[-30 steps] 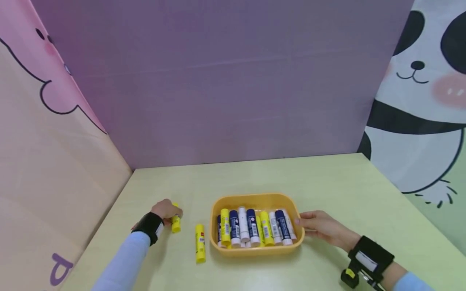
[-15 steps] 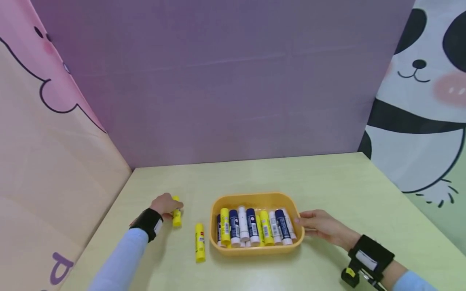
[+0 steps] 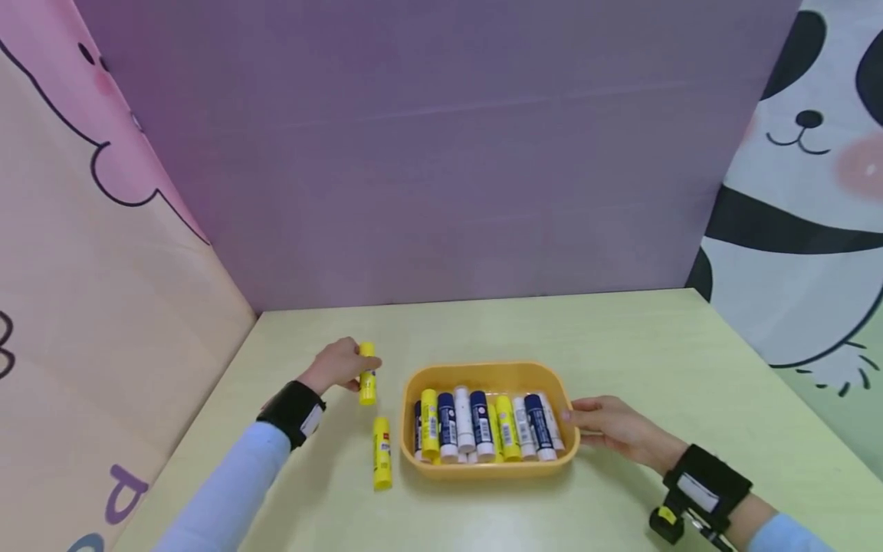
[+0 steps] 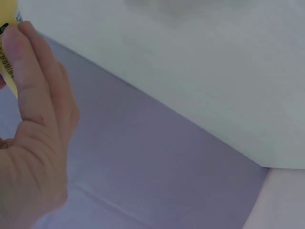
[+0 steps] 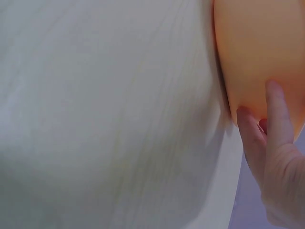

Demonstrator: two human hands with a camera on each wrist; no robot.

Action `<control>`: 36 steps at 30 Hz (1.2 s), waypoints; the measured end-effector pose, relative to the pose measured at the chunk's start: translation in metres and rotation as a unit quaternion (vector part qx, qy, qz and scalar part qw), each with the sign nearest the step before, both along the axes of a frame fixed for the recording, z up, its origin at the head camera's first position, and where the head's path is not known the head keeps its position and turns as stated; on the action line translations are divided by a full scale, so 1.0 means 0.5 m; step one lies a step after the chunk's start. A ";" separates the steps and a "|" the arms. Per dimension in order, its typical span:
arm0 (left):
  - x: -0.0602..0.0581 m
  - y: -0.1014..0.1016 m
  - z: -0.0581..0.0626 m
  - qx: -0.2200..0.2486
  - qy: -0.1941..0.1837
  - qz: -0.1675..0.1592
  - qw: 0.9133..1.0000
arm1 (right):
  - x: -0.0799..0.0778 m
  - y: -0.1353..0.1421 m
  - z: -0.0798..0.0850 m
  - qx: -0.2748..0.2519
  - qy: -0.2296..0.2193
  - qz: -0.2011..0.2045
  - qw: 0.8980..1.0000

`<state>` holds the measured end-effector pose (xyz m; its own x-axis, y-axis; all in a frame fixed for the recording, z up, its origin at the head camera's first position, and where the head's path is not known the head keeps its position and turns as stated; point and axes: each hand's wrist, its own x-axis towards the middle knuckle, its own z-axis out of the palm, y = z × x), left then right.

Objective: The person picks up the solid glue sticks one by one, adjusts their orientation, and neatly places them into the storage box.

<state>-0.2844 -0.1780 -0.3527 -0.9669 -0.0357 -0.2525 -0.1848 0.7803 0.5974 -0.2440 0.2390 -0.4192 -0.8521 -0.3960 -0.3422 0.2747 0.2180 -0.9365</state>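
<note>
In the head view my left hand [image 3: 338, 364] pinches a yellow glue stick [image 3: 368, 392] upright, left of the yellow tray [image 3: 491, 473]. The left wrist view catches only part of that glue stick [image 4: 8, 14] at the upper left, between thumb and fingers. Another yellow glue stick [image 3: 382, 454] lies on the table, just left of the tray. My right hand [image 3: 617, 429] touches the tray's right side with nearly straight fingers, and the right wrist view has its fingertips against the outer wall [image 5: 257, 57].
Inside the tray lie several glue sticks: yellow, white and navy ones [image 3: 481, 425] with white ends. The pale table [image 3: 621, 330] meets a purple backdrop [image 3: 448, 169] at its far edge. Printed cloth panels flank it, with a panda [image 3: 793, 291] on the right.
My left hand has raised the yellow glue stick and carried it away from me and to the right, closer to the tray. The right hand stays at the tray's side.
</note>
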 end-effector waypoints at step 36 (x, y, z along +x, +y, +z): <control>0.018 0.343 -0.004 0.009 -0.113 -0.189 0.975 | 0.007 0.015 0.005 0.003 -0.001 -0.010 1.000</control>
<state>-0.2757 -0.0065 -0.3550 -0.8292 0.3199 -0.4583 -0.0143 0.8075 0.5897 -0.2404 0.2465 -0.4169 -0.8591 -0.3778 -0.3453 0.2801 0.2178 -0.9350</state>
